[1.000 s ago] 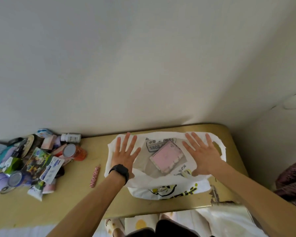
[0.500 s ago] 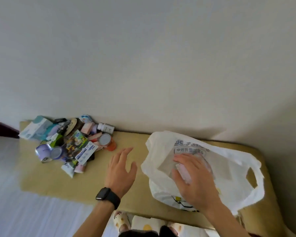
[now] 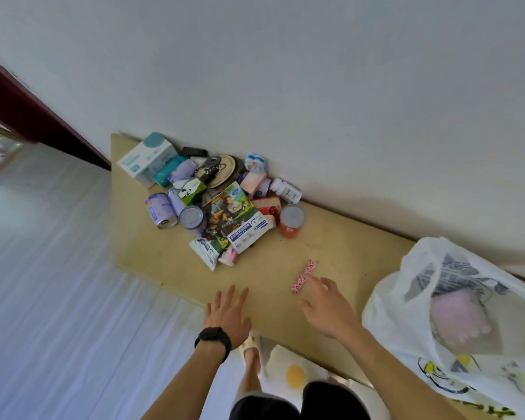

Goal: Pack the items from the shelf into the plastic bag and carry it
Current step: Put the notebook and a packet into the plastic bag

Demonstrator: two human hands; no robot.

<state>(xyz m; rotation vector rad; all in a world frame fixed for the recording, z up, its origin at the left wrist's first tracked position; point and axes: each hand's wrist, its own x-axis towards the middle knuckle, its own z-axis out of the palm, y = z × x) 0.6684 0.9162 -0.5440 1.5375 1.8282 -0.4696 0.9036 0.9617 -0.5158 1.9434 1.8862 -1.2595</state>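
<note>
Two hands are held open above the shelf (image 3: pixel 331 247), and nothing is gripped by either. The left hand (image 3: pixel 226 313), marked by a black watch (image 3: pixel 212 336), is spread flat with straight fingers at the shelf's near edge and pointed towards the pile (image 3: pixel 222 207); it is judged to be readied for a pick there. The right hand (image 3: pixel 328 310) is stretched out with loose, parted fingers, and one fingertip is set at the near end of a pink stick (image 3: pixel 304 275); whether contact is made cannot be told. The stick is found alone between pile and bag, so it is probably aimed at first as the nearest thing.

The pile is heaped against the wall (image 3: pixel 285 86) at the shelf's left end: boxes, cans, sachets and a bottle are stacked on one another, with an orange can (image 3: pixel 291 222) at the right edge. The bag (image 3: pixel 388 301) is laid slumped at the right end, well apart from the pile, probably so that it is kept within the right hand's reach. A pink pad (image 3: pixel 458 316) is seen through the thin plastic, already inside. Most of the packing is judged to be undone.
</note>
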